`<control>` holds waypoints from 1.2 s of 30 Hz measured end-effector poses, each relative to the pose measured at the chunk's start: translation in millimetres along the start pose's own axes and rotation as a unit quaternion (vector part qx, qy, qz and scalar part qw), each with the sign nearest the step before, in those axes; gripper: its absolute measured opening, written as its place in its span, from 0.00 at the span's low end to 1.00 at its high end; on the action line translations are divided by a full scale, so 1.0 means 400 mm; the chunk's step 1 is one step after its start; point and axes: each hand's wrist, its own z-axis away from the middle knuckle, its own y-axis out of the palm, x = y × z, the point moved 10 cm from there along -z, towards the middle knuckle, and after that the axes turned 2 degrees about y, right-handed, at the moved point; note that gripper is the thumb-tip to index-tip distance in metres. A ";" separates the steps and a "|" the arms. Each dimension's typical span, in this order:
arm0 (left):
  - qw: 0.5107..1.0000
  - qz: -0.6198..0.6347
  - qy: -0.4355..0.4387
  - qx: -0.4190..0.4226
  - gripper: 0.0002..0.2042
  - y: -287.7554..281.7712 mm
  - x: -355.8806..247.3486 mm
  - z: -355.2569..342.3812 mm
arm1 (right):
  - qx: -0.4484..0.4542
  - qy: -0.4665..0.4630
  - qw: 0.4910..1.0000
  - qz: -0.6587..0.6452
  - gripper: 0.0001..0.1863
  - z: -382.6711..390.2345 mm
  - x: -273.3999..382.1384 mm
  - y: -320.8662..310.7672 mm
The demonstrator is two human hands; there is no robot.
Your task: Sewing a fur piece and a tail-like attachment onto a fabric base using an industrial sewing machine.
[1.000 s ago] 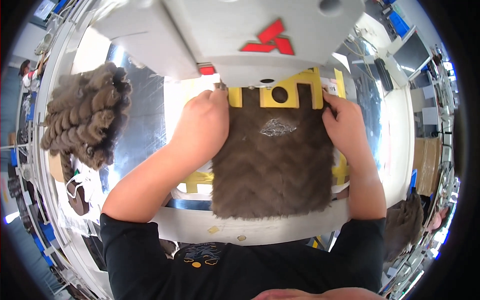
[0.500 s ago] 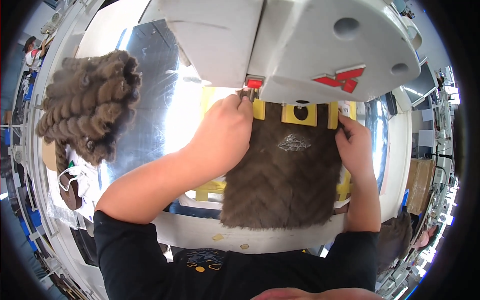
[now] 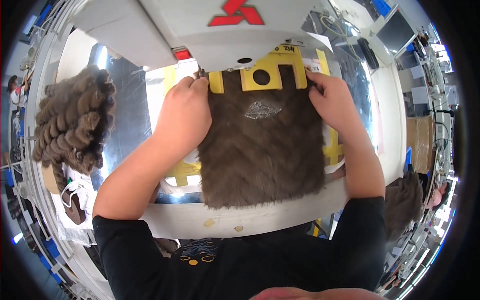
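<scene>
A flat brown fur piece (image 3: 260,155) with a silvery patch (image 3: 262,110) lies beneath a white machine head (image 3: 210,37), under a yellow cutout plate (image 3: 300,72) with a round hole. My left hand (image 3: 184,112) is closed at the fur's upper left edge beside the plate, fingertips partly hidden near the machine. My right hand (image 3: 332,102) grips the upper right edge of the fur piece, thumb and forefinger bent next to the plate's right arm.
A pile of ridged brown fur (image 3: 70,120) is at left, above white cords (image 3: 75,192) and a brown roll (image 3: 72,210). At right are a monitor (image 3: 395,32), a cardboard box (image 3: 420,145) and more fur (image 3: 402,205). A co-worker (image 3: 20,92) is at far left.
The view swung one way and back, shifting machine, fur and hands up and left in the picture since half a second ago. Both hands keep their places at the fur's upper edges.
</scene>
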 end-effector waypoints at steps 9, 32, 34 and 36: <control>1.000 0.011 -0.013 -0.001 0.10 -0.010 0.005 0.009 | -0.003 -0.030 1.000 0.003 0.21 0.001 0.006 0.008; 0.987 -0.148 0.067 -0.008 0.18 -0.026 -0.031 0.084 | -0.065 -0.107 0.987 0.097 0.20 0.013 -0.011 0.021; 0.992 -0.120 0.037 0.031 0.14 -0.071 -0.017 0.107 | -0.065 -0.111 0.988 0.079 0.20 0.009 -0.029 0.019; 0.990 -0.138 -0.015 0.002 0.10 -0.155 0.040 0.149 | -0.070 -0.107 0.990 0.063 0.21 0.010 -0.033 0.014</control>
